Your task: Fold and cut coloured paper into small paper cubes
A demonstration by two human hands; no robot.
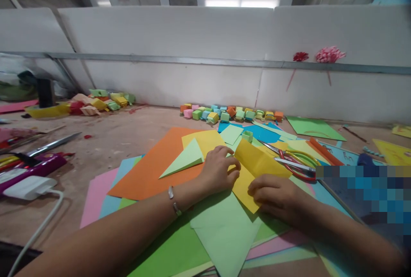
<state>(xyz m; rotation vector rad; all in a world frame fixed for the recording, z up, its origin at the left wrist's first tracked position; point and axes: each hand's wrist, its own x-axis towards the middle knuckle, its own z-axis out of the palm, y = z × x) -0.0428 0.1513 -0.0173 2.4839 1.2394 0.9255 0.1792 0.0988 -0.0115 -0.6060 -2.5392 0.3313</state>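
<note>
A sheet of yellow paper (245, 178), creased and partly folded up, is between my two hands. The curled fingers of my left hand (218, 169) hold its left edge, and a bracelet circles that wrist. My right hand (278, 193) grips the same paper from the right, its fingers bent over the lower right part. Under it lies a pale green sheet (226, 225), and beneath that are several coloured sheets. Left of my hands, a folded pale green paper (184, 159) rests on an orange sheet (150, 163). Scissors with red handles (297, 170) lie just beyond my right hand.
A row of small folded paper cubes (224, 114) stands by the white panel (160, 75). More folded pieces (105, 101) are heaped at left. A white charger (30, 187) with its cable lies on a purple power strip (48, 165). A green sheet (314, 128) is at right.
</note>
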